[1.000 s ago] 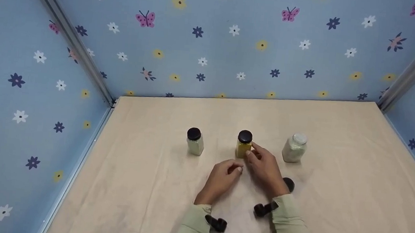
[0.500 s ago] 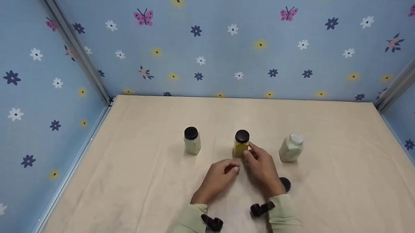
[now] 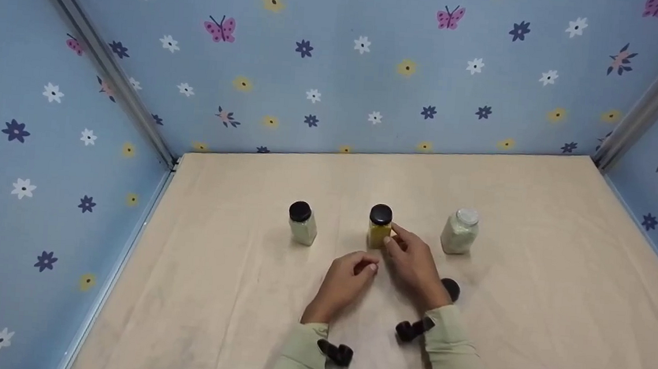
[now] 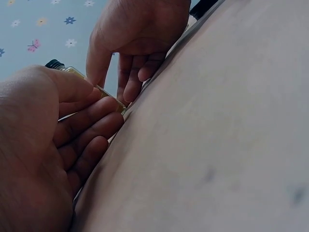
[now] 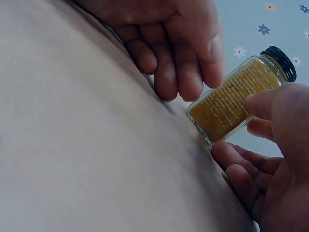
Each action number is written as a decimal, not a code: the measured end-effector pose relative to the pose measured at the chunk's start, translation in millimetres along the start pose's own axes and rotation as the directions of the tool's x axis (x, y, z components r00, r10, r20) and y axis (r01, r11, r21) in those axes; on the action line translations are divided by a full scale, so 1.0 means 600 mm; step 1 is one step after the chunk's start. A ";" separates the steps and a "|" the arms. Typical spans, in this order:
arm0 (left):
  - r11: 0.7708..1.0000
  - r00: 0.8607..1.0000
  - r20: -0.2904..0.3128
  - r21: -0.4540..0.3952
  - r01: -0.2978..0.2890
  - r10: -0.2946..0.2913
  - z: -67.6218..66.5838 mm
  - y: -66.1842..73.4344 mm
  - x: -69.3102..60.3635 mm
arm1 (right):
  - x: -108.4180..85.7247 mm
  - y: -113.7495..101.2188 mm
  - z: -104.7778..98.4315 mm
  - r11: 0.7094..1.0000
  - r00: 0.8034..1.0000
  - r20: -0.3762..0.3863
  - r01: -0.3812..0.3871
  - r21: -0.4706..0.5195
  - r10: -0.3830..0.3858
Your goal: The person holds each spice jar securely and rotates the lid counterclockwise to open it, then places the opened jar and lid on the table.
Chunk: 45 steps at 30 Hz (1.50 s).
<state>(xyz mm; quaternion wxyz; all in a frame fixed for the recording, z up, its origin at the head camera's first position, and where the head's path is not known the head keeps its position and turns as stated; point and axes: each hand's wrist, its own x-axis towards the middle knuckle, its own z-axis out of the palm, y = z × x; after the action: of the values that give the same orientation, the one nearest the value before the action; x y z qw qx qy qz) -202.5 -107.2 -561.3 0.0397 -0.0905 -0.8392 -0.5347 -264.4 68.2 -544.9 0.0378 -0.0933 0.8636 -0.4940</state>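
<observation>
A jar of yellow contents with a black lid [image 3: 379, 234] stands upright mid-table. My right hand [image 3: 415, 266] holds its right side between thumb and index finger. In the right wrist view the thumb of my right hand [image 5: 289, 150] lies on the printed face of the yellow jar [image 5: 227, 104]. My left hand [image 3: 345, 284] rests on the cloth just in front of the jar, fingers loosely curled and holding nothing. The left wrist view shows my left hand [image 4: 34, 140] at the left and my right hand [image 4: 140, 29] above, partly hiding the yellow jar [image 4: 72, 71].
A black-lidded jar of pale contents [image 3: 303, 230] stands to the left. To the right is a larger pale jar with a whitish top [image 3: 460, 234]. A round black object [image 3: 450, 289] is partly hidden by my right wrist. Patterned walls [image 3: 336, 75] border the cloth-covered table [image 3: 214, 257].
The head view has shifted slightly, moving everything a little to the left in it. Both hands and the jars keep the same places relative to each other.
</observation>
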 end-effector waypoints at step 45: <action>0.998 1.000 -0.020 -0.056 0.001 -0.002 -0.004 -0.001 0.005 | 0.007 -0.003 -0.002 1.000 1.000 -0.008 -0.009 0.017 0.009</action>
<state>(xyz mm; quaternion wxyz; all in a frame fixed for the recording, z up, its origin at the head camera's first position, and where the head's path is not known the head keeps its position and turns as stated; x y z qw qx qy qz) -205.8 -109.1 -560.4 0.0452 -0.0854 -0.8236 -0.5588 -268.3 67.5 -542.8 0.0372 -0.0869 0.8600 -0.5015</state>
